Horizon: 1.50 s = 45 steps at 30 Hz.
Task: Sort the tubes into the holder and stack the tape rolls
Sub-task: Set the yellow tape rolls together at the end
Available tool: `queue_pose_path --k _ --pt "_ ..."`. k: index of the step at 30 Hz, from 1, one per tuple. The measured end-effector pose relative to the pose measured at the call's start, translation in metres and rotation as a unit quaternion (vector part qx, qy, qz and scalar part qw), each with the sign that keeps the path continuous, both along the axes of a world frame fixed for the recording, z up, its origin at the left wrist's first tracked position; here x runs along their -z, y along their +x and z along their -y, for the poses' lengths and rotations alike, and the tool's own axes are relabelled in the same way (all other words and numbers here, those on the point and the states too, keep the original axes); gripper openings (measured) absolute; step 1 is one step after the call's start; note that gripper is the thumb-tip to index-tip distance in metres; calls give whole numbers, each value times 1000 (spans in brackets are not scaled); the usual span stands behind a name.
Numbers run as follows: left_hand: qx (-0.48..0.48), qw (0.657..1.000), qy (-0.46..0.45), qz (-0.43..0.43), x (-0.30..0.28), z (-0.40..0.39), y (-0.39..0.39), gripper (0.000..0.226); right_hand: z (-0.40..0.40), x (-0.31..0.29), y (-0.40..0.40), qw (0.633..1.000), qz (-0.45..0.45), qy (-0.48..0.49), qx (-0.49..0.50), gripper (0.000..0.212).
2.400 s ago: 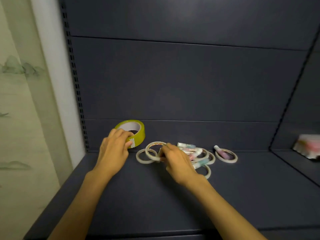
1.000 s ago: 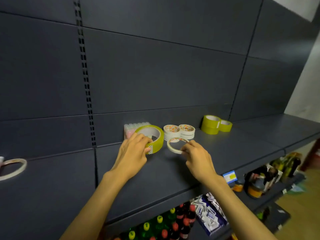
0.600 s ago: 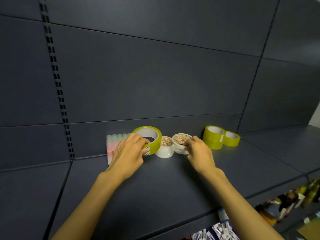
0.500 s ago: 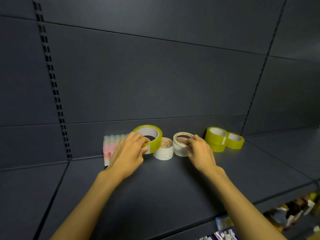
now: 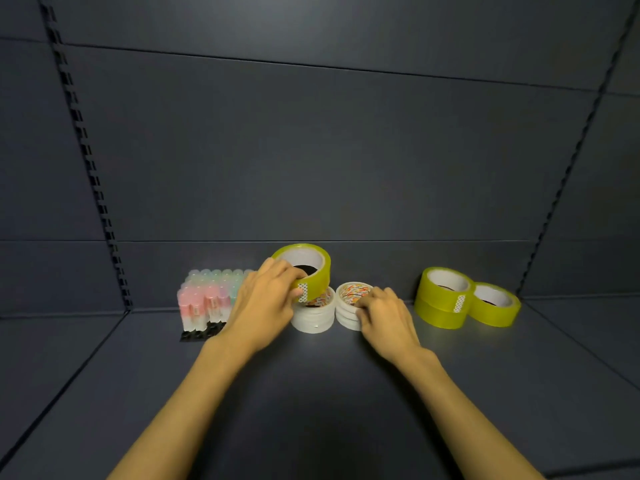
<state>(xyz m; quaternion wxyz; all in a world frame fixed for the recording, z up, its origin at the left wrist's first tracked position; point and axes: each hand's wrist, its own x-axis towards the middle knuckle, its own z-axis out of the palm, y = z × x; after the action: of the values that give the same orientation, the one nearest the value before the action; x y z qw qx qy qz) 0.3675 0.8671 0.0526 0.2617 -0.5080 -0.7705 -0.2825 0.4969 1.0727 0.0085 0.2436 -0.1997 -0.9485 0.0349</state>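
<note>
- I am holding a large yellow-green tape roll point(image 5: 306, 270) in my left hand point(image 5: 265, 308), fingers curled round its rim, tilted and raised just above the left stack of white rolls point(image 5: 313, 315), my landmark here.
- My right hand point(image 5: 384, 318) is pinching the top ring of the right stack of white rolls point(image 5: 351, 304), which is standing touching, or nearly touching, the landmark's right side; I am judging this ring to be settling into place.
- The tubes point(image 5: 207, 299) are standing upright in their black holder point(image 5: 199, 336), just left of the landmark and partly hidden behind my left hand; that half of the task is looking done, as far as this view is showing.
- Farther right of the landmark, two yellow-green rolls are sitting as a stacked pair point(image 5: 441, 299), with a single yellow-green roll point(image 5: 493, 304) touching it.
- Remaining, by my judgement: placing the held roll, probably with the yellow-green ones, and stacking the single roll.
</note>
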Motion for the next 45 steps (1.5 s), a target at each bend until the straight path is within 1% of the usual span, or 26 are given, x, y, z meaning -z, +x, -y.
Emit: queue_pose_path --k 3,5,12,16,22,27,33,38,42,45 --pt "-7 1000 -1 1 -4 -14 10 23 -3 0 4 1000 -1 3 -23 29" --pt "-10 1000 5 3 -8 -24 20 24 -8 -2 9 999 -20 -1 -37 29" --pt "0 1000 15 13 -18 -82 62 21 -53 -21 52 993 -107 4 -52 17" --pt "21 1000 20 11 -23 -131 94 21 -91 -31 93 992 -121 12 -21 17" --pt "52 999 3 10 -35 -218 143 24 -155 -36 165 995 -89 -4 38 20" --pt "41 998 -47 -21 -37 -279 171 27 -194 -35 203 994 -65 -19 80 23" --pt "26 989 -140 -38 -17 -336 188 25 -220 -35 232 994 -35 -31 97 21" --pt "-7 976 -209 -68 -6 -362 193 22 -233 -32 249 993 -30 -38 106 20" --pt "-30 968 -239 -77 3 -372 198 20 -239 -28 257 993 -26 -49 105 20" --pt "-41 967 -242 -72 7 -375 198 20 -241 -25 260 993 -22 -58 102 21"
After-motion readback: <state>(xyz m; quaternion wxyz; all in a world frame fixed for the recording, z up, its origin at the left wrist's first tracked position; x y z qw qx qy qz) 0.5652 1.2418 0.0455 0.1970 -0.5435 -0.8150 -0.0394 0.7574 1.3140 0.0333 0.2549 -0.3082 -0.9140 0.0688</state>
